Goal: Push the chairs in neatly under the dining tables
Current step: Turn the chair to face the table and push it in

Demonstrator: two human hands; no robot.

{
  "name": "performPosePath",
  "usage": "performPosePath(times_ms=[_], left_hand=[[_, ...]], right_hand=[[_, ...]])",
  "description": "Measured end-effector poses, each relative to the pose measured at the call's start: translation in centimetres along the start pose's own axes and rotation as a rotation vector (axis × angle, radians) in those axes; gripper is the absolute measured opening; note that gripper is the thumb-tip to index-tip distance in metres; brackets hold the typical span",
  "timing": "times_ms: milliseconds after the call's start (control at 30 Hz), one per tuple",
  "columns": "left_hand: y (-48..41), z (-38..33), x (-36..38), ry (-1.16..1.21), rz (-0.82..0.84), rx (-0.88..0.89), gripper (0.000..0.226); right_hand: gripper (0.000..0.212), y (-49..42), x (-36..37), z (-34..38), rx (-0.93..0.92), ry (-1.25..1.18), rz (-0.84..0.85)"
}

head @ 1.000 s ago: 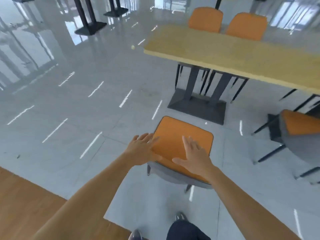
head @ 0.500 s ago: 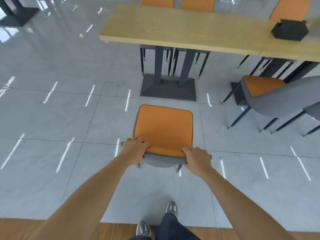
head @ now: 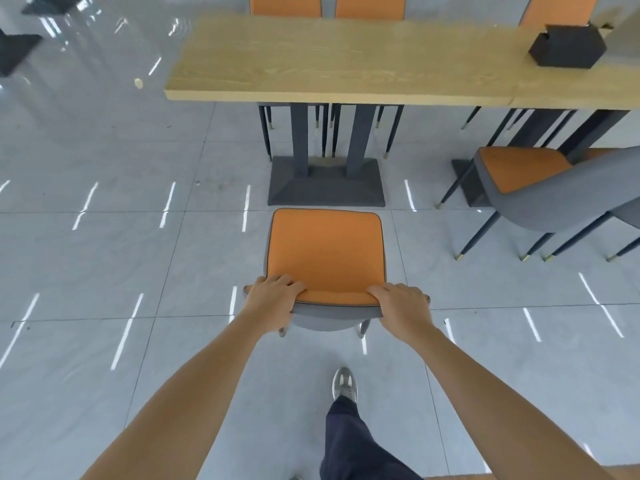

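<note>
An orange-and-grey chair (head: 327, 251) stands on the tiled floor in front of the long wooden dining table (head: 346, 60), its seat front near the table's dark base (head: 327, 185). My left hand (head: 273, 301) grips the left end of the chair's backrest top. My right hand (head: 401, 308) grips the right end of the same backrest. The chair faces the table squarely, with floor between it and the table edge.
A second orange-and-grey chair (head: 540, 188) stands pulled out at the right. Several orange chairs (head: 285, 3) sit tucked on the table's far side. A black box (head: 568, 45) rests on the tabletop at right. My foot (head: 344, 382) is behind the chair.
Both hands went from resting flat on the chair to gripping its backrest top. The chair now faces the table squarely and sits closer to the table base.
</note>
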State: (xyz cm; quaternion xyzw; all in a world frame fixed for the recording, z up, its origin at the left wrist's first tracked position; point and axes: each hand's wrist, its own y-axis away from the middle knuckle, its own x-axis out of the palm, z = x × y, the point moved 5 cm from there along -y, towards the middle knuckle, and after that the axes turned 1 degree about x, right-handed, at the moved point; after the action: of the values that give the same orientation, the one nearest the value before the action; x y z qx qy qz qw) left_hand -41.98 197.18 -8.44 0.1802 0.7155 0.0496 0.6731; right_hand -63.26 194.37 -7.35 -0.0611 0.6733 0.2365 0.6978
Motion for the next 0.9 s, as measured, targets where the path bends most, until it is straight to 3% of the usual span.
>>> performPosePath(times_ms=[333, 900], left_hand=[[-14.0, 1.9, -4.9, 0.01, 0.002, -0.037, 0.047], [-31.6, 9.4, -10.8, 0.041, 0.007, -0.058, 0.054]], right_hand=[[0.041, -13.9, -4.1, -7.0, -0.036, -0.02, -0.003], [0.043, -33.2, -8.5, -11.3, -0.04, -0.001, 0.004]])
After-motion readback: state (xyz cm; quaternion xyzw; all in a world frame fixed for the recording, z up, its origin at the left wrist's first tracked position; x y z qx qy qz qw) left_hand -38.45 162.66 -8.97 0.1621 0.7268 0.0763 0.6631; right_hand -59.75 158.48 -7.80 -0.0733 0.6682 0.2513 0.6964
